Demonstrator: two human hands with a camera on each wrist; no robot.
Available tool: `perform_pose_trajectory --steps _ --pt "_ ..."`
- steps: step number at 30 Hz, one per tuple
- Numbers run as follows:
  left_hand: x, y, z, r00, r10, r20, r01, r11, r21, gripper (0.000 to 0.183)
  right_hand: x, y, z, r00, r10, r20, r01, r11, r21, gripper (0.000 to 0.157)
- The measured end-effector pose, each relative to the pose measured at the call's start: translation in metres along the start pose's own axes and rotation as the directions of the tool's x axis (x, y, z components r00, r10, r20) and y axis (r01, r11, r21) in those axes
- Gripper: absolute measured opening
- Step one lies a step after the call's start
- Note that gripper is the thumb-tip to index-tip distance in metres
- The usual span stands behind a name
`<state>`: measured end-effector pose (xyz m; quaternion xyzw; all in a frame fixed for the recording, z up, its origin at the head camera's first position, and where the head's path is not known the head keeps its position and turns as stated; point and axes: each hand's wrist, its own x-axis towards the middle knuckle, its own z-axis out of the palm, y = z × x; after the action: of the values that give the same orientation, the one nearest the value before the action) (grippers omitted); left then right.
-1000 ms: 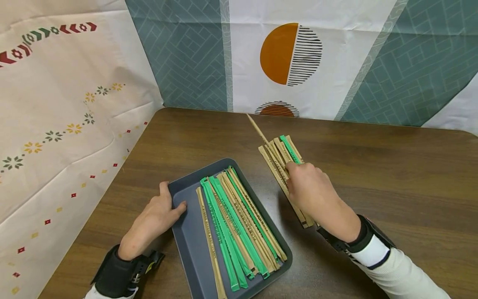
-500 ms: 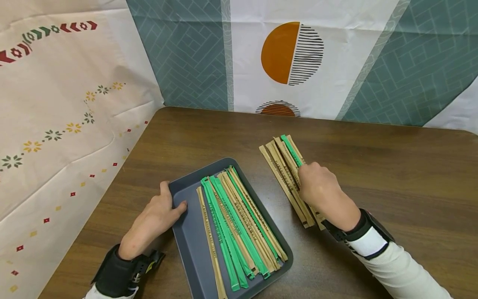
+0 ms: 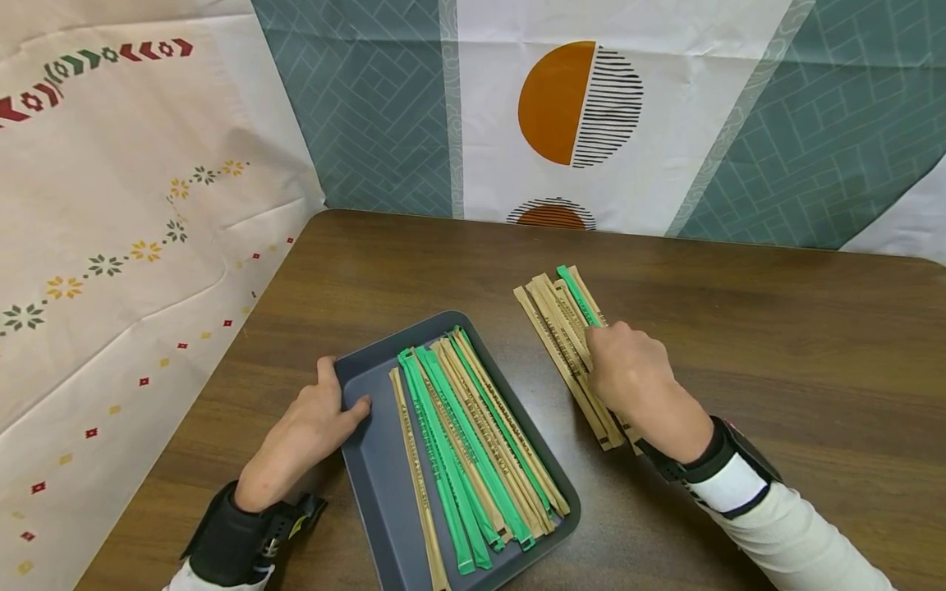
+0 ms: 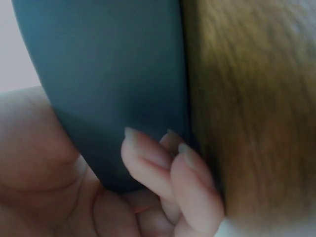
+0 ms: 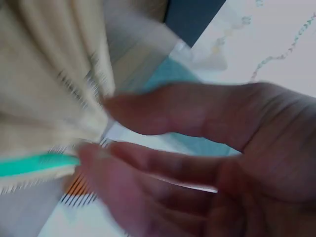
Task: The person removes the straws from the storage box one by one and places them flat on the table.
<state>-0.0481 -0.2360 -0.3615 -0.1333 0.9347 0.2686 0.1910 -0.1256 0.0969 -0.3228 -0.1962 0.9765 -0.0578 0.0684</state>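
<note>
My left hand (image 3: 309, 443) holds the left edge of a dark grey tray (image 3: 362, 492), thumb over the rim. In the left wrist view its fingers (image 4: 195, 182) curl against the tray's outer wall (image 4: 113, 74). Several slim, flat paper-wrapped sticks, green (image 3: 443, 460) and tan (image 3: 417, 476), lie lengthwise inside. Right of the tray is a second row of mostly tan paper-wrapped sticks (image 3: 557, 353) with a green one (image 3: 580, 295) among them. Over this row my right hand (image 3: 631, 373) pinches a tan paper-wrapped stick (image 5: 94, 113) between thumb and fingers; the hand covers part of the row.
The brown wooden table (image 3: 798, 353) extends to the right and behind the row. A patterned cloth (image 3: 547, 107) hangs along the far edge, and a cream cloth (image 3: 111, 328) with small motifs borders the left side.
A tan stick that jutted beyond the row's far end no longer sticks out. My right hand has shifted right, then slightly back left, and tan sticks bunched closer. The left hand and tray stay put.
</note>
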Motion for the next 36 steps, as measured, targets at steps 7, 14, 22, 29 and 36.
perform_pose_trajectory --steps 7,14,22,29,36 --pt "0.000 0.000 -0.001 1.000 -0.004 -0.001 0.004 1.000 -0.003 0.073 -0.027 -0.049 0.028 0.841 -0.361 -0.404 0.409 0.912 0.037 0.014" --pt "-0.001 0.000 0.000 1.000 -0.004 -0.003 0.004 1.000 -0.015 0.072 -0.048 -0.078 0.053 0.823 -0.417 -0.385 0.426 0.902 -0.069 0.019" --pt "-0.001 0.001 0.001 1.000 -0.009 -0.026 0.009 1.000 -0.011 0.073 -0.057 -0.088 0.062 0.879 -0.387 -0.278 0.345 0.919 -0.190 0.017" --pt "0.000 0.001 0.001 1.000 -0.015 -0.015 0.015 1.000 -0.007 0.072 -0.056 -0.088 0.059 0.909 -0.372 -0.188 0.352 0.927 -0.130 0.021" --pt "-0.001 0.000 0.000 1.000 -0.003 -0.008 0.003 1.000 -0.014 0.071 -0.053 -0.087 0.053 0.926 -0.353 -0.136 0.350 0.936 -0.046 0.041"
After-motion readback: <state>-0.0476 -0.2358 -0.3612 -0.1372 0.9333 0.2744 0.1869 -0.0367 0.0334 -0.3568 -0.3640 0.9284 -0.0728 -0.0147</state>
